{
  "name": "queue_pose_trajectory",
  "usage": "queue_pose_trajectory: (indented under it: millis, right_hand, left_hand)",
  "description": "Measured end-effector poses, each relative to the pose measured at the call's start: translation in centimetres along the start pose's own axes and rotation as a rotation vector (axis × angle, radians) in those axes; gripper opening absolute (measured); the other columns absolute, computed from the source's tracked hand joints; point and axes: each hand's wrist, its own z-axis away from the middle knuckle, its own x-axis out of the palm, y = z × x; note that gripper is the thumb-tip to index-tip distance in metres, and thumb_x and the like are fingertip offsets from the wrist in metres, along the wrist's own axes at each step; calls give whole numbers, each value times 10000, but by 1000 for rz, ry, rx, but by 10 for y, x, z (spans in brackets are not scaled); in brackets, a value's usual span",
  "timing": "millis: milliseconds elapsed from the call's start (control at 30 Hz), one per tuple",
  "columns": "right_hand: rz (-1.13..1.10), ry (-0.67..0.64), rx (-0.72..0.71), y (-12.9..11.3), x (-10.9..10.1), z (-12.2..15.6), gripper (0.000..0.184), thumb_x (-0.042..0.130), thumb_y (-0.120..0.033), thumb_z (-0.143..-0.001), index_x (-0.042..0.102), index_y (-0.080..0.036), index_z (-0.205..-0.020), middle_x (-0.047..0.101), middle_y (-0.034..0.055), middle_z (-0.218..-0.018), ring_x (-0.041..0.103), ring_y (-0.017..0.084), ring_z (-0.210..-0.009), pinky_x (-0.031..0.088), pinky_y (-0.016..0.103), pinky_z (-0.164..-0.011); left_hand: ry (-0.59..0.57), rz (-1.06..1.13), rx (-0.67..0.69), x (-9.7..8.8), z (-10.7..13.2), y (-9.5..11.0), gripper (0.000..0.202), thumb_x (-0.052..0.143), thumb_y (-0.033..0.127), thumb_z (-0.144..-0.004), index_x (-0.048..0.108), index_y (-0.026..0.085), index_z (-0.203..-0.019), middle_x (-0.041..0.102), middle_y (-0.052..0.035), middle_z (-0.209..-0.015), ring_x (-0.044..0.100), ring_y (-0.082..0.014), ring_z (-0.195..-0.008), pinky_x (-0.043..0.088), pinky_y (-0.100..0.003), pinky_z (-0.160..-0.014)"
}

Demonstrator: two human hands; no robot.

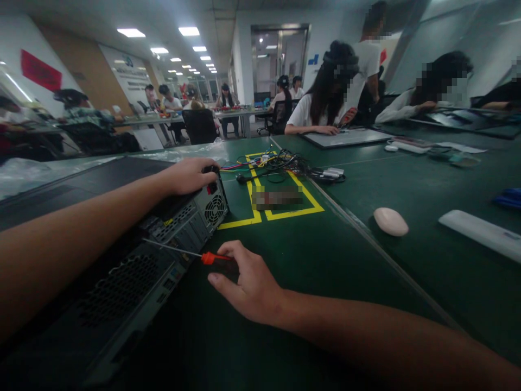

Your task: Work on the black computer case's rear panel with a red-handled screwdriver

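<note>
A black desktop computer case (191, 220) lies on the green table at the left, its rear panel with fan grille and ports facing right. My left hand (191, 175) lies over the case's far rear corner, its fingers bent over the edge. In my right hand (252, 279) is a screwdriver (208, 258) with an orange-red and dark handle, held between thumb and fingers. Its long thin shaft points left across the rear of the case. Whether the tip touches a screw, I cannot tell.
Beyond the case lies a heap of black cables (291, 163) beside yellow tape (293, 214). A blurred-out object (277, 199) sits inside the tape. To the right are a pale oval object (391, 221) and a white bar (480, 233). Several people work at tables behind.
</note>
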Motion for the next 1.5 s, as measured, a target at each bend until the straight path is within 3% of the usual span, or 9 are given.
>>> queue_pose_trajectory:
  millis: [200,1300,1500]
  right_hand:
    - [-4,2,5,0,1,-1,129,621,-272,-960,542,-236,-1055,651,15,-951,624,190,-830,490,330,-755]
    - [-21,-11,-9,0,0,-1,138,606,-323,-978,589,-214,-1061,641,10,-928,609,176,-806,443,309,-711]
    - [-2,5,-29,1,-1,-2,171,585,-351,-1008,619,-205,-1091,668,33,-985,632,189,-875,463,329,-773]
  left_hand:
    - [4,-3,6,-1,1,1,629,403,476,-875,661,184,-1369,713,-101,-1329,654,-308,-1204,485,-401,-1065]
    - [-2,22,35,-1,1,1,631,404,473,-878,660,153,-1357,696,-119,-1359,640,-302,-1238,465,-397,-1098]
    - [4,10,13,-1,2,2,639,404,485,-870,661,164,-1360,703,-107,-1341,654,-308,-1199,475,-403,-1078]
